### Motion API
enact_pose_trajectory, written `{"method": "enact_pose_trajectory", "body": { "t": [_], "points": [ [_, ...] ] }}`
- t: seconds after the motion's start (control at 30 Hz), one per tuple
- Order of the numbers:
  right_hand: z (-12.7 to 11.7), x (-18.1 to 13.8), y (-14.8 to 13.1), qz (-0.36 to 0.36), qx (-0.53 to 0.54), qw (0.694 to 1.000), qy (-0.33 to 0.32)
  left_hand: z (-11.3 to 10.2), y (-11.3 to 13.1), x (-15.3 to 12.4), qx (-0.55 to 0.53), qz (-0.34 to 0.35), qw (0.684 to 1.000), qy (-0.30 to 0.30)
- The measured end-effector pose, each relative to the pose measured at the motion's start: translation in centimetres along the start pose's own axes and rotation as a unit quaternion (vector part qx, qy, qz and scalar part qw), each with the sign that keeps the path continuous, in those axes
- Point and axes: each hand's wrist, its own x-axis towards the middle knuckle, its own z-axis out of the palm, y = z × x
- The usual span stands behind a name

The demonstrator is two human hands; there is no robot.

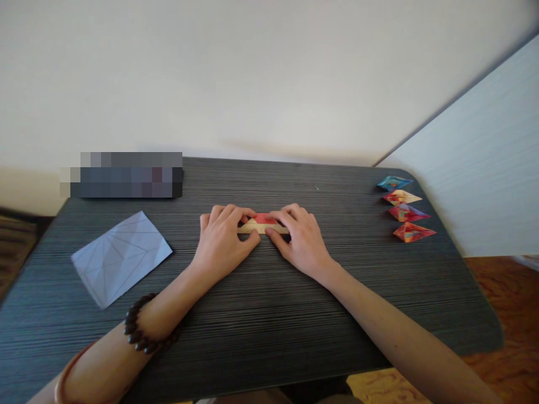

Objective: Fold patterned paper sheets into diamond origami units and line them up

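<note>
A small folded piece of paper point(264, 220), cream along its near edge and red on top, lies on the dark table between my two hands. My left hand point(224, 231) grips its left end, with fingers along the far edge and the thumb at the near side. At the right end my right hand point(301, 234) holds it the same way, thumb tip on the cream strip. Both hands rest low on the table, and the fingers cover the paper's two ends.
On the left lies a creased whitish sheet of paper point(122, 258). Behind it, a blurred-out dark object point(126, 179) sits by the wall. Several folded paper pieces point(408, 213), pointed and colourful, are lined up at the right. The dark table point(261, 325) meets a pale wall point(269, 73).
</note>
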Motion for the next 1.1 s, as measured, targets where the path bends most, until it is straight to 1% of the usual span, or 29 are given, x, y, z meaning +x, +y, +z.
{"method": "enact_pose_trajectory", "body": {
  "t": [0.37, 0.57, 0.67, 1.1],
  "points": [
    [-0.3, 0.0, 0.2, 0.0, 0.02, 1.0, -0.005, -1.2, -1.7, 0.7, -0.034, 0.041, 0.996, -0.068],
    [-0.3, -0.1, 0.2, -0.001, 0.017, 1.0, -0.006, -1.3, -2.4, 0.6, -0.025, 0.07, 0.995, -0.061],
    [-0.3, -0.1, 0.3, -0.001, 0.016, 1.0, -0.008, -1.5, -2.9, 0.6, -0.021, 0.082, 0.994, -0.069],
    [-0.2, -0.1, 0.4, -0.006, 0.013, 1.0, -0.011, -1.6, -3.8, 0.7, -0.037, 0.094, 0.991, -0.084]
  ]
}}
